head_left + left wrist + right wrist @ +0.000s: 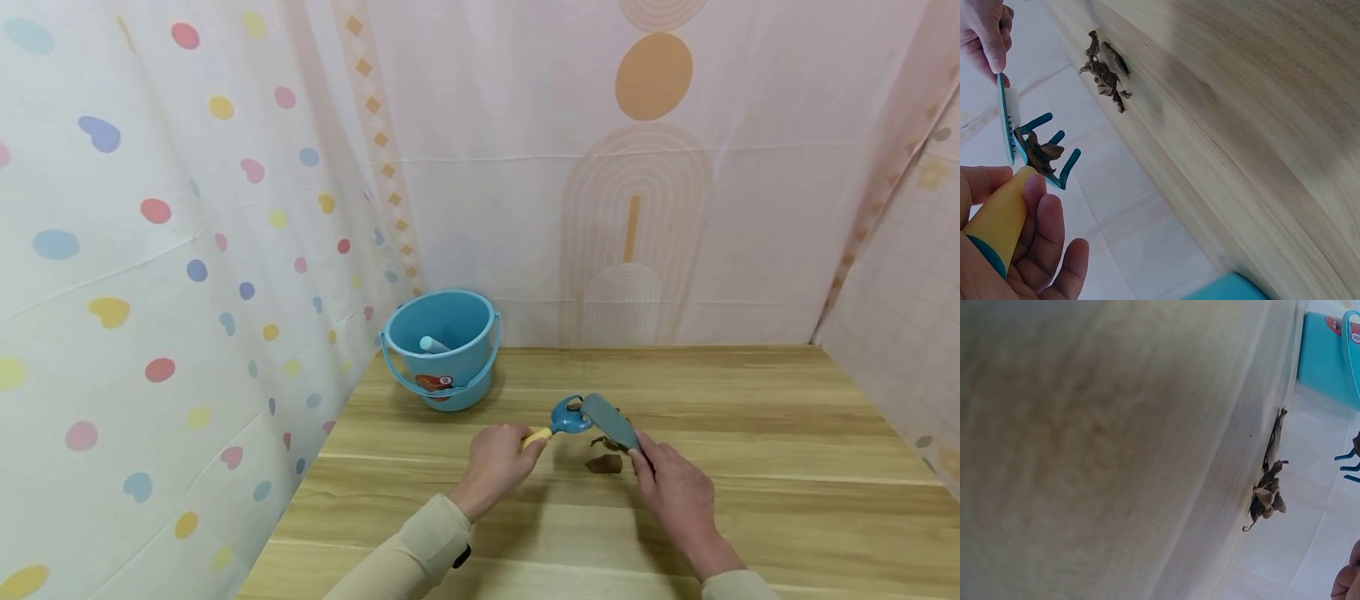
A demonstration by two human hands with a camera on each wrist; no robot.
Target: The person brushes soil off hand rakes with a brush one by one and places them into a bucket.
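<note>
My left hand (498,462) grips the yellow handle (1000,219) of a small blue hand rake (570,417). Dry brown leaves (1041,153) lie on the rake's head, between its bent prongs. A flat blue-grey brush (611,423) with pale bristles is held in my right hand (678,492), thumb and fingers round its near end. The brush overlaps the rake head in the head view, and in the left wrist view its bristles face the leaves there. More dry leaves (1105,72) sit on the wooden table, below both tools; one leaf (604,464) lies nearest to me.
A light-blue bucket (457,367) with its handle hanging down in front stands at the table's back left. Inside it is a pale blue rod-like end (433,344). Patterned curtains (495,208) enclose the wooden table (787,467) at the back and sides.
</note>
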